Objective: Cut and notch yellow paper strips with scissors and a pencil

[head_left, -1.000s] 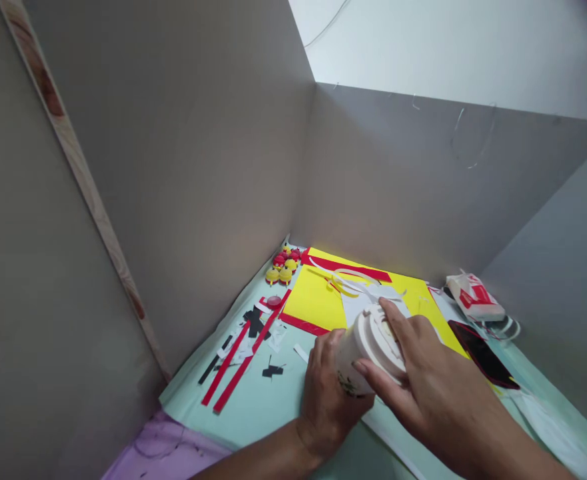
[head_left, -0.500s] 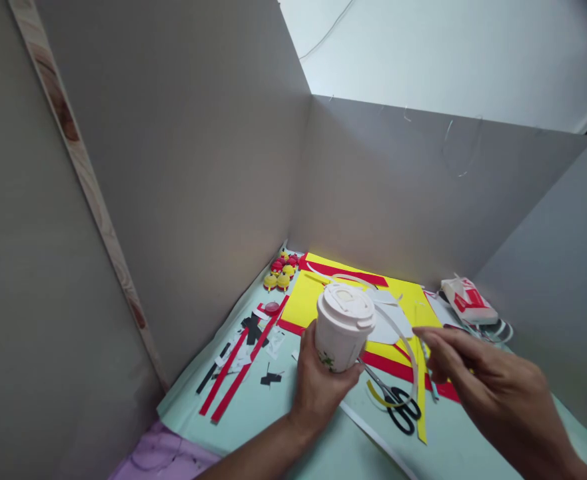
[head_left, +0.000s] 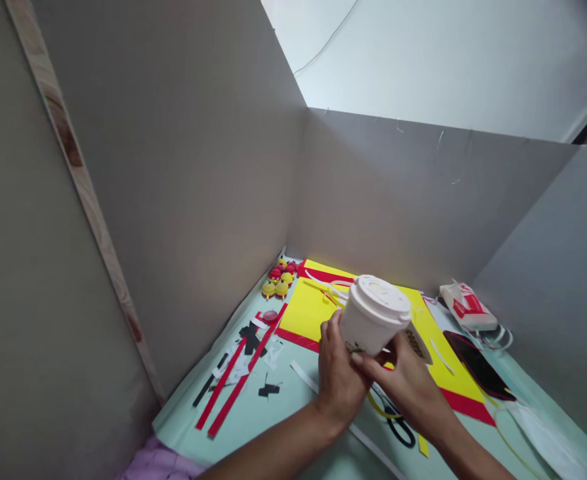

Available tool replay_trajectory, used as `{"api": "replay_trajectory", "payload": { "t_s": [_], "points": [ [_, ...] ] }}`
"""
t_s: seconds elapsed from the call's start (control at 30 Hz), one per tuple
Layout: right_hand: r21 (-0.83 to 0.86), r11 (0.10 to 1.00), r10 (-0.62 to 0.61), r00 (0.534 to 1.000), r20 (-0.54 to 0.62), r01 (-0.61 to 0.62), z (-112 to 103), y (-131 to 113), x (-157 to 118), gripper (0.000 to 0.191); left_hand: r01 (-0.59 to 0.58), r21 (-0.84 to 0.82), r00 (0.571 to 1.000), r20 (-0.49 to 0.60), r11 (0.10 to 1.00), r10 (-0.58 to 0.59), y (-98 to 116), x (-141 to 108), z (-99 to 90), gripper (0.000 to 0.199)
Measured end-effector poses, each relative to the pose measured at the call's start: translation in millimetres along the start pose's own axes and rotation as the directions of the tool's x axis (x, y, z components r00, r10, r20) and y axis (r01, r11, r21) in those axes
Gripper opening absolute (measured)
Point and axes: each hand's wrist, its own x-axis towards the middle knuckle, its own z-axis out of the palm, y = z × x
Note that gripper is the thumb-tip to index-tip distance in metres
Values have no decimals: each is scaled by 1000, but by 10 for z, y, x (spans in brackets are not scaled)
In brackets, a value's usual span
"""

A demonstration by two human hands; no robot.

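Observation:
A white lidded paper cup [head_left: 373, 323] with a small green print is held tilted above the table. My left hand [head_left: 340, 380] wraps around its left side and base. My right hand [head_left: 406, 383] is closed against its lower right side, the thumb beneath the print; most of the fingers are hidden behind. A brown piece with dark lettering [head_left: 419, 343] shows just beyond the right hand; whether it is attached to the cup I cannot tell. Below the hands lie black-handled scissors [head_left: 400, 430], partly covered, and a white paper strip [head_left: 373, 450].
Yellow sheets [head_left: 303, 310] with red edging cover the back of the table. Red strips [head_left: 228, 407] and black scraps [head_left: 269, 389] lie left. Several red and yellow toy figures [head_left: 275, 283] stand in the far-left corner. A dark phone [head_left: 478, 363] and tissue pack [head_left: 468, 307] lie right.
My right hand has moved left to the cup and closed against it. The cup has shifted right and tilted in my left hand. The brown lettered piece has come into view.

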Motion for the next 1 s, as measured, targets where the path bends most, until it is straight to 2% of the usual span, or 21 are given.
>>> {"api": "replay_trajectory", "payload": {
  "t_s": [0.13, 0.27, 0.33, 0.4, 0.47, 0.5, 0.6, 0.7, 0.8, 0.93, 1.0],
  "points": [
    [28, 998, 57, 998, -40, -56, 119, 37, 171, 57, -14, 79, 999, 44, 997, 11, -76, 80, 46, 78],
    [14, 1000, 10, 995, -104, -8, 188, 97, 336, 51, -56, 112, 994, 100, 992, 45, -173, 191, 43, 82],
    [38, 999, -31, 988, -148, 37, 181, 112, 457, 47, -79, 157, 995, 67, 984, 69, -218, 222, 39, 87],
    [60, 995, -60, 977, -205, 74, 140, 102, 639, 44, -101, 206, 992, -49, 973, 114, -260, 211, 41, 83],
    [67, 991, -94, 959, -268, 116, 87, 59, 898, 44, -134, 230, 974, -151, 964, 171, -306, 152, 56, 64],
    [70, 987, -120, 946, -302, 148, 70, 25, 1054, 46, -156, 232, 968, -160, 960, 196, -332, 107, 69, 51],
    [102, 956, -221, 901, -373, 276, 117, -111, 1580, 48, -235, 254, 968, -33, 938, 251, -417, -36, 121, 22],
    [129, 925, -284, 875, -392, 358, 346, -239, 2090, 46, -361, 294, 933, 130, 885, 337, -507, -115, 152, 24],
    [130, 917, -302, 868, -393, 378, 693, -297, 2512, 51, -452, 298, 890, 215, 841, 402, -585, -125, 145, 33],
    [98, 943, -259, 888, -379, 317, 1173, -294, 2945, 69, -468, 262, 876, 264, 844, 404, -676, -146, 163, 36],
    [72, 957, -236, 900, -367, 281, 1385, -287, 3116, 62, -461, 232, 873, 291, 856, 391, -739, -167, 212, 34]
  ]
}}
